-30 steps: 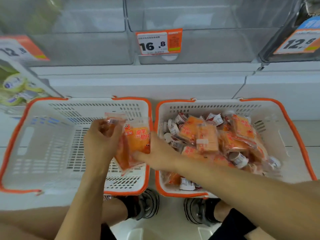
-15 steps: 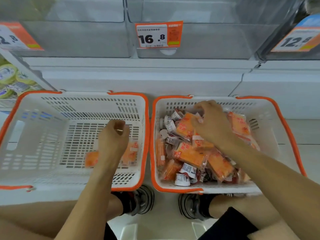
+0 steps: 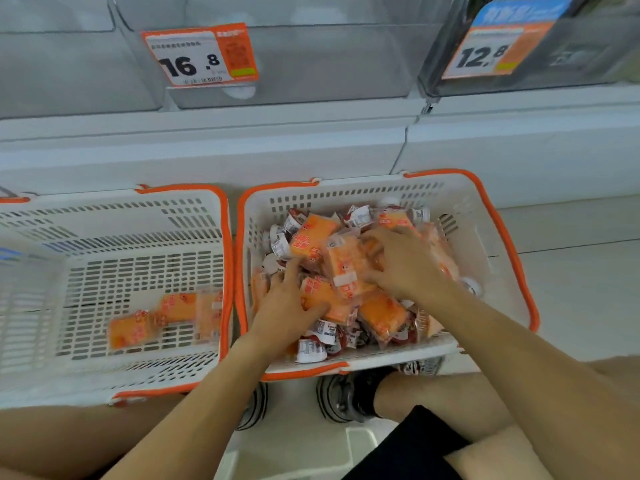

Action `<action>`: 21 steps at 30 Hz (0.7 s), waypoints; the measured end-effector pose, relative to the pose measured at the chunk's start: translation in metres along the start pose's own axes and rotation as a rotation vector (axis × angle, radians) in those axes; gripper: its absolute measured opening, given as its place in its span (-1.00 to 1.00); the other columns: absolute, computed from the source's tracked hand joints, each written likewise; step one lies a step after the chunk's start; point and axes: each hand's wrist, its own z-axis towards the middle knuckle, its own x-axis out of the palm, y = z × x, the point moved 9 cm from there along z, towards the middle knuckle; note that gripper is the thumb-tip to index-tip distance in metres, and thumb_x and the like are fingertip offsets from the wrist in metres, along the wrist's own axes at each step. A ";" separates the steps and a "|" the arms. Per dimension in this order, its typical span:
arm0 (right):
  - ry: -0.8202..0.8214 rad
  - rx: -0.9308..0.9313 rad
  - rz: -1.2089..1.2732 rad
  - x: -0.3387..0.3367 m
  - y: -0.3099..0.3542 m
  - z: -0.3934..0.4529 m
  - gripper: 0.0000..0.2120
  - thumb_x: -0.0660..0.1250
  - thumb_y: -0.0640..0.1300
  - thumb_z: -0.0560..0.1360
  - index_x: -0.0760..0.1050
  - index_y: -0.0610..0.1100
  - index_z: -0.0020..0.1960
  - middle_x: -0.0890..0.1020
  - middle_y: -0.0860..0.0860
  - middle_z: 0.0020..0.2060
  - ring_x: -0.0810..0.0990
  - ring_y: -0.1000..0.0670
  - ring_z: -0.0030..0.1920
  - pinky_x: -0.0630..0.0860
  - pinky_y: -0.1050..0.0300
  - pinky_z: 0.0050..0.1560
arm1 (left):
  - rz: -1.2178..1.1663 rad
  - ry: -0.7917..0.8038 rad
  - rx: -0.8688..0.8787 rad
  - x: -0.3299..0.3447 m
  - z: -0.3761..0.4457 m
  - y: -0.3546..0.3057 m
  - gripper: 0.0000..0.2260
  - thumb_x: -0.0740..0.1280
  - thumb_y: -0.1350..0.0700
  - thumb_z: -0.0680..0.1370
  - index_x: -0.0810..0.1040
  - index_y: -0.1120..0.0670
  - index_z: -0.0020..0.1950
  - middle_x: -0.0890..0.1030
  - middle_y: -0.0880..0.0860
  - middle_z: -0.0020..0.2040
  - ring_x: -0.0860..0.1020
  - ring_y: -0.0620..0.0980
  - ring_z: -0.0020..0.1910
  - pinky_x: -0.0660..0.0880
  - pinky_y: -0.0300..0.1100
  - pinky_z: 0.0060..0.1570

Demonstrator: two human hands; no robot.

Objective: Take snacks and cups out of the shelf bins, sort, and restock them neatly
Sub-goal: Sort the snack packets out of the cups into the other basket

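Note:
Two white baskets with orange rims stand side by side on the floor. The left basket (image 3: 225,244) holds three orange snack packets (image 3: 175,308) near its right wall. The right basket (image 3: 504,233) is piled with orange snack packets (image 3: 310,235) mixed with small white-lidded cups (image 3: 310,349). Both hands are inside the right basket. My left hand (image 3: 285,308) lies on the pile's left side, fingers spread and thumb over a packet. My right hand (image 3: 407,263) curls its fingers round orange packets in the middle of the pile.
Clear plastic shelf bins (image 3: 311,57) line the shelf above, with price tags 16.8 (image 3: 201,57) and 12.8 (image 3: 491,53). A white shelf base runs behind the baskets. My shoes (image 3: 341,396) and knees are just in front of the baskets.
My left hand let go of the orange packets in the left basket and crossed into the right basket. My right hand moved onto the middle of the pile.

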 end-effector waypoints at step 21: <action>0.065 -0.064 0.037 -0.004 0.013 -0.031 -0.33 0.48 0.09 0.42 0.31 0.10 0.46 0.25 -0.08 0.37 0.44 -0.07 0.20 0.38 0.17 0.11 | -0.492 0.019 -0.275 -0.001 0.001 0.003 -0.24 0.46 -0.45 0.21 0.46 -0.04 0.25 0.59 -0.10 0.11 0.63 -0.04 0.05 0.60 0.01 0.09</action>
